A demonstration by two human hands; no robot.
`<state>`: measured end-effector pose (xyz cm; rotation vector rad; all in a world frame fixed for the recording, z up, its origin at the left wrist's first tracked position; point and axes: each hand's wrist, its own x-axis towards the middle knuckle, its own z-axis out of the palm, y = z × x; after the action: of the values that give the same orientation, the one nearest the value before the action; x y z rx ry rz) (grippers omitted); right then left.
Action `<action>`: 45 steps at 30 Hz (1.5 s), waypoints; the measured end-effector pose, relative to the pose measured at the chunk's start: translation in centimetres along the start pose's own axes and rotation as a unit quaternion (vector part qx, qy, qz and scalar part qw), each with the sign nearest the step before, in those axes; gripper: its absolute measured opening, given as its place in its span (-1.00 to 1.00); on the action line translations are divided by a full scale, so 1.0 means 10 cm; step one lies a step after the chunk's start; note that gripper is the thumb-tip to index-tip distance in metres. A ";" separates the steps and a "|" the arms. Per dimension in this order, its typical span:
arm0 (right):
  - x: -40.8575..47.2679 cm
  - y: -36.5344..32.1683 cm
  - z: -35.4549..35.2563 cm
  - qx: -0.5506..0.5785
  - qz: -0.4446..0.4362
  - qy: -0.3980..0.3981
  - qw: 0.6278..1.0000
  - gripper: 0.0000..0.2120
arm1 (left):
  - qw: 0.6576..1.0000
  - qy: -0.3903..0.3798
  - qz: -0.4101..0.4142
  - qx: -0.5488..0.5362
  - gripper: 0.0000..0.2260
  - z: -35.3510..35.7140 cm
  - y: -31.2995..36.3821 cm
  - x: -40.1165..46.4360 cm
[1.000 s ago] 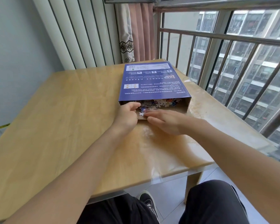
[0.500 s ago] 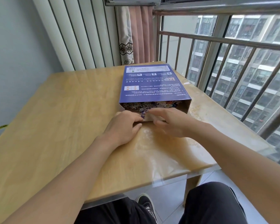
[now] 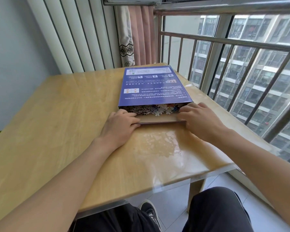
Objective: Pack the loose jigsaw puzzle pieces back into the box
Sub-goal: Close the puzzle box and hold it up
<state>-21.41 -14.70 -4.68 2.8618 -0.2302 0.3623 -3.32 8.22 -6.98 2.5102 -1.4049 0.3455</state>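
The blue printed puzzle box [image 3: 153, 86] lies flat on the wooden table [image 3: 49, 124], its open end facing me. Several jigsaw pieces [image 3: 155, 109] are heaped just inside the opening, some poking out onto the brown flap [image 3: 159, 118] that lies flat toward me. My left hand [image 3: 120, 125] grips the flap's left end, fingers curled over its edge. My right hand [image 3: 198, 119] holds the flap's right end, fingertips on top beside the opening. I see no loose pieces on the tabletop.
A clear plastic sheet [image 3: 159, 146] covers the table's right part. A metal railing [image 3: 224, 67] runs along the right, close to the box. Curtains [image 3: 136, 36] hang behind, and a ribbed white panel [image 3: 70, 34] stands at the back left. My knees [image 3: 216, 210] are below the front edge.
Both hands moved apart from the middle of the opening to the two ends of the flap. The pieces that lay on the flap now sit further inside the box.
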 end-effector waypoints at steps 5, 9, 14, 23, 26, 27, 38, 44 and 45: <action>0.09 0.07 -0.22 0.019 0.022 0.101 0.994 -0.85 | 0.989 0.125 0.019 -0.082 -0.87 -0.24 -0.09 0.10; 0.31 0.17 -0.79 0.108 0.025 0.209 0.972 -0.89 | 0.972 0.201 0.045 -0.114 -0.84 -0.93 -0.16 0.35; 0.61 0.32 -1.58 0.112 -0.001 0.284 0.952 -0.89 | 0.962 0.245 0.082 -0.093 -0.79 -1.84 -0.13 0.54; 0.86 0.28 -2.45 0.174 -0.034 0.401 0.899 -0.88 | 0.923 0.358 0.098 -0.103 -0.90 -2.87 -0.09 0.53; 0.97 0.27 -2.63 0.240 -0.007 0.419 0.876 -0.88 | 0.915 0.369 0.083 -0.142 -0.92 -3.04 -0.09 0.59; 1.00 0.26 -2.67 0.259 0.003 0.413 0.873 -0.87 | 0.912 0.370 0.074 -0.163 -0.93 -3.09 -0.08 0.61; 1.39 0.38 -2.75 0.399 0.055 0.359 0.842 -0.95 | 0.857 0.320 -0.075 -0.396 -0.57 -3.05 -0.34 1.01; 1.37 0.47 -2.68 0.559 0.051 0.335 0.757 -0.95 | 0.807 0.257 -0.102 -0.522 -0.43 -2.91 -0.44 1.05; 1.37 0.47 -2.63 0.569 0.062 0.331 0.750 -0.94 | 0.801 0.249 -0.104 -0.535 -0.40 -2.87 -0.44 1.03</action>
<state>-15.04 -13.99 24.71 3.4588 -0.0397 2.1431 3.25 11.52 23.00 1.4411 -0.7360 0.0868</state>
